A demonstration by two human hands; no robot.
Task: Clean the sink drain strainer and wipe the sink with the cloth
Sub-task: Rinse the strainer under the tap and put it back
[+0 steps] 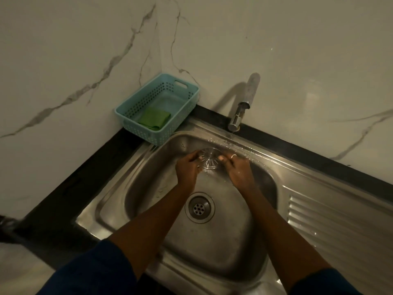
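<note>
The strainer (209,159) is gripped between the left hand (187,168) and the right hand (237,170), with fingers curled on its rim from either side, under water falling from the tap (238,116) just beyond them. Nearer the body, the drain (199,207) is seen uncovered in the sink (212,252). Beyond the left hand, the green cloth (154,118) lies folded in the basket (138,103), untouched. Rinsing is judged to be under way; refitting the strainer and wiping are not yet done.

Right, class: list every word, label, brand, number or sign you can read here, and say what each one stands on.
No text can be read anywhere.
The basket, cloth, tap, sink and the strainer held by the left hand and right hand show no print, label or number.
</note>
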